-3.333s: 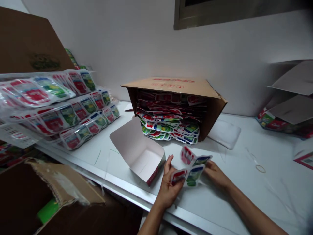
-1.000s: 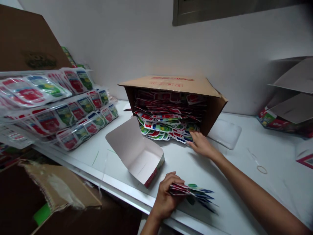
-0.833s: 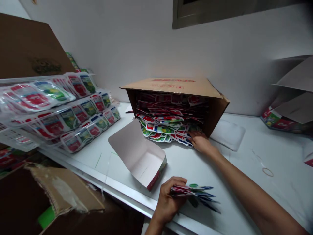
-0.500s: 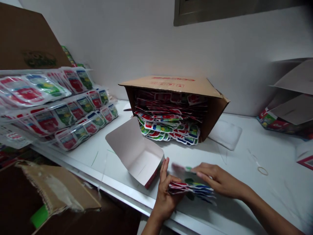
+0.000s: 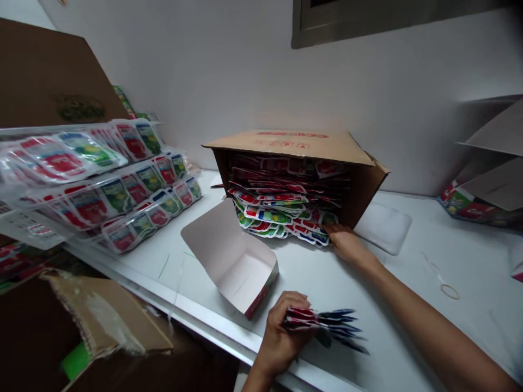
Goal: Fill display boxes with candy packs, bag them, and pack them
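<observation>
My left hand is wrapped round a fanned stack of flat printed packets, their red and dark blue edges pointing right. My right hand reaches to the open front of a brown carton, its fingers closed at the right edge of the packet pile; its fingertips are partly hidden among the packets. Just left of my left hand stands a small box with its lid raised, white inside and printed outside, with nothing seen inside it.
On the left, several clear-wrapped rows of packets are stacked beside a raised cardboard flap. A torn carton stands below the table edge. A clear plastic piece, a rubber band and printed boxes lie rightward.
My right hand has left the stack and moved up and away to the packets in the carton. The left hand keeps the stack, its fingers now curled round it. The view has shifted slightly.
</observation>
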{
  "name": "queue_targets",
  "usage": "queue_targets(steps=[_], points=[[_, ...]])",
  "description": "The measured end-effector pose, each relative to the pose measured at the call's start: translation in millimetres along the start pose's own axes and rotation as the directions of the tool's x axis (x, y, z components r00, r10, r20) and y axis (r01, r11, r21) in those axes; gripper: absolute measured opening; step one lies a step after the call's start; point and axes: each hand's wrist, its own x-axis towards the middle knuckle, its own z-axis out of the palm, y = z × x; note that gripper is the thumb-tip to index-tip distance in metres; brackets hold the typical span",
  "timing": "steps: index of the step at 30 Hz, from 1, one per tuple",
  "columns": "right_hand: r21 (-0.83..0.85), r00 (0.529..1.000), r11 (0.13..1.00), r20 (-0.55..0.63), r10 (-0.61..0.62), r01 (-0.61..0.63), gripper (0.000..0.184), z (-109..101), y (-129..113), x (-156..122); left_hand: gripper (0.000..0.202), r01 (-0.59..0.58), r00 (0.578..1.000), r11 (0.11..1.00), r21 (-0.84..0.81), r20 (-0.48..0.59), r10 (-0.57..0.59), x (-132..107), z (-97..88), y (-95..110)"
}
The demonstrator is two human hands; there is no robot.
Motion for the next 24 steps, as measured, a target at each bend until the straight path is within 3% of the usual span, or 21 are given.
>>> queue_targets(steps=[5, 8, 11, 13, 14, 15, 16, 17, 18, 19, 21, 24], points=[[0.014, 0.992, 0.992, 0.031, -0.126, 0.126, 0.039, -20, -15, -55, 0.026, 0.034, 0.999, 0.996, 0.080, -0.024, -0.032, -2, -0.5, -4], [0.275, 0.973, 0.946, 0.099, -0.206, 0.173, 0.038, -56, -42, -90, 0.025, 0.053, 0.997, 0.991, 0.124, -0.065, -0.046, -4, -0.8, -6], [0.645, 0.870, 0.753, 0.290, -0.398, 0.129, 0.037, -93, -64, -108, 0.021, 0.042, 0.997, 0.991, 0.127, -0.072, -0.034, -4, -0.2, -5], [0.784, 0.790, 0.619, 0.343, -0.508, 0.058, 0.044, -101, -66, -105, 0.026, 0.044, 0.998, 0.997, 0.068, -0.047, -0.041, -5, 2.2, -3], [0.804, 0.793, 0.594, 0.344, -0.502, 0.028, 0.049, -98, -63, -99, 0.034, 0.076, 0.996, 0.997, 0.012, -0.050, -0.076, -6, 3.9, -2], [0.781, 0.834, 0.624, 0.331, -0.441, 0.020, 0.052, -92, -59, -90, 0.046, 0.127, 0.989, 0.990, -0.055, -0.067, -0.131, -7, 5.7, 0], [0.731, 0.888, 0.682, 0.305, -0.345, 0.014, 0.053, -81, -53, -77, 0.060, 0.188, 0.976, 0.975, -0.122, -0.088, -0.199, -7, 7.4, 1], [0.624, 0.955, 0.781, 0.225, -0.192, 0.010, 0.047, -69, -47, -62, 0.072, 0.245, 0.959, 0.953, -0.177, -0.099, -0.265, -7, 8.5, 3], [0.462, 0.991, 0.887, 0.111, -0.075, 0.015, 0.039, -56, -40, -46, 0.077, 0.287, 0.946, 0.936, -0.206, -0.094, -0.311, -7, 9.0, 4], [0.389, 0.998, 0.921, 0.055, -0.011, -0.011, 0.036, -43, -35, -29, 0.075, 0.307, 0.943, 0.929, -0.206, -0.071, -0.327, -6, 8.7, 6], [0.318, 0.999, 0.947, -0.006, 0.051, -0.047, 0.036, -21, -25, 0, 0.051, 0.268, 0.963, 0.953, -0.144, 0.004, -0.270, -4, 6.2, 7], [0.309, 0.999, 0.951, -0.041, 0.014, -0.001, 0.034, -5, -16, 16, 0.027, 0.122, 0.992, 0.990, -0.063, 0.038, -0.120, -1, 1.1, 5]])
